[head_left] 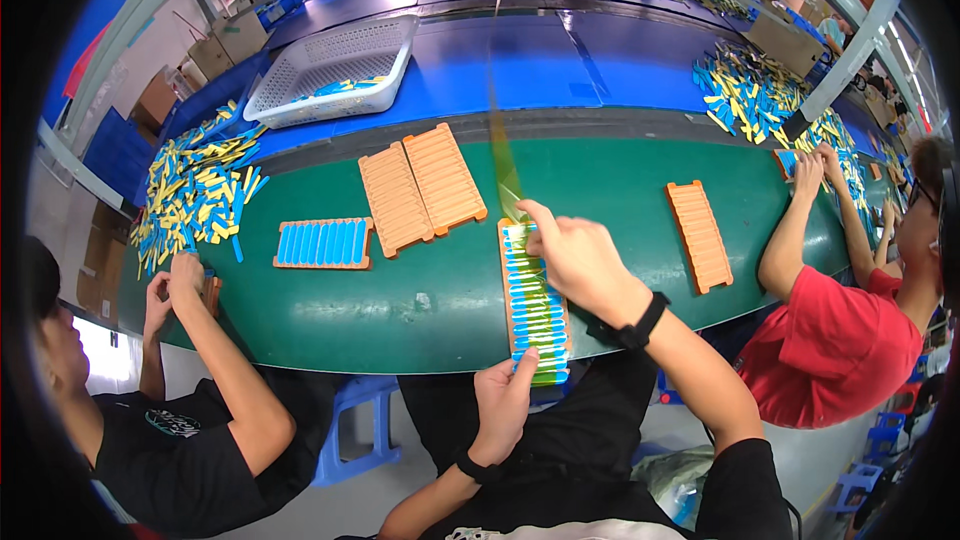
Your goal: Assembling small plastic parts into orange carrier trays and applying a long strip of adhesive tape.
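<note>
An orange slotted tray [504, 285] filled with blue strips lies in front of me at the table's near edge. A band of clear yellow-green tape [503, 155] comes down from above and runs along the strips in it. My left hand [503, 402] grips the tray's near end, thumb on top over the tape. At the far end my right hand [590, 260] is closed with its fingertips at the tape, where it meets the tray; the palm side is hidden.
Two empty orange trays [422, 190] and a blue-filled tray [322, 243] lie left on the green table [400, 325]; another empty tray [700, 237] lies right. Yellow and blue strips [200, 190] are heaped left and right [745, 95]. A white basket [335, 65] stands behind. Co-workers sit both sides.
</note>
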`<move>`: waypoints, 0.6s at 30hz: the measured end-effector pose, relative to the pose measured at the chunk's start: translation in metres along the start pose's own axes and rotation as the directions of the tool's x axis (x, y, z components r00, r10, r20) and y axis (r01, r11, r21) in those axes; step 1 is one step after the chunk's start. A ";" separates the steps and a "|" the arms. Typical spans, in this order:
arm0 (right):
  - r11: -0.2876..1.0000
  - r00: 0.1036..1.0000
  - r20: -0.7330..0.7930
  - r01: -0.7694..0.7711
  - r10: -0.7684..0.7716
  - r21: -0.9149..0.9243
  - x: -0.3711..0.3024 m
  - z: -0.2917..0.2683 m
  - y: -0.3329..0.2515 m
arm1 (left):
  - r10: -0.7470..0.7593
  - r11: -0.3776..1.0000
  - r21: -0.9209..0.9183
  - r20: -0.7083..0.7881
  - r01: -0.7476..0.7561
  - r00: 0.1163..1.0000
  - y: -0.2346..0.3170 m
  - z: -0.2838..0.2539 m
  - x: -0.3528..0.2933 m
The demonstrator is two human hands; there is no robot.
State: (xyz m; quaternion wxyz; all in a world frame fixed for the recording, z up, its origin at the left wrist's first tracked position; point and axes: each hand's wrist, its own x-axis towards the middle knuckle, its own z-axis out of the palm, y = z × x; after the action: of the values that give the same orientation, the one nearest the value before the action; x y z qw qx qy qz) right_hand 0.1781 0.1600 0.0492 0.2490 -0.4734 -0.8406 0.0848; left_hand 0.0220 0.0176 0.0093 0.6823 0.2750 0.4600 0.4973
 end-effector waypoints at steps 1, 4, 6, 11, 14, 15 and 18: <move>1.000 1.000 -0.008 -0.030 0.029 -0.010 0.013 -0.001 0.008 | 0.018 1.000 0.007 0.016 -0.018 1.000 -0.002 -0.001 0.004; 0.997 0.997 -0.027 -0.077 0.078 0.031 0.032 0.000 0.018 | 0.031 0.999 0.018 0.043 -0.032 0.999 -0.005 -0.002 0.009; 0.973 0.990 -0.094 -0.083 0.105 0.217 0.035 0.000 0.020 | 0.027 0.999 0.022 0.050 -0.028 0.998 -0.007 -0.002 0.009; 0.899 0.964 -0.087 -0.197 0.249 0.392 0.029 -0.018 0.016 | 0.021 1.000 0.009 0.041 -0.022 0.999 -0.005 0.001 0.007; 0.900 0.984 -0.001 -0.163 0.178 0.404 0.020 -0.025 0.003 | 0.010 1.000 -0.006 0.036 -0.009 0.999 -0.001 0.002 0.005; 0.901 0.984 -0.001 -0.163 0.178 0.402 0.017 -0.023 0.002 | 0.010 1.000 -0.008 0.037 -0.010 0.999 -0.001 0.002 0.005; 0.934 0.995 0.040 -0.098 0.090 0.342 0.015 -0.019 0.000 | 0.010 1.000 -0.005 0.038 -0.010 0.999 -0.003 0.001 0.006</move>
State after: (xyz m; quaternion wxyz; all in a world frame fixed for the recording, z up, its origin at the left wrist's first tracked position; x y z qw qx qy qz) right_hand 0.1811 0.1707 0.0708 0.3133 -0.4612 -0.7923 0.2477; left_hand 0.0247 0.0223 0.0046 0.6889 0.2851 0.4443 0.4967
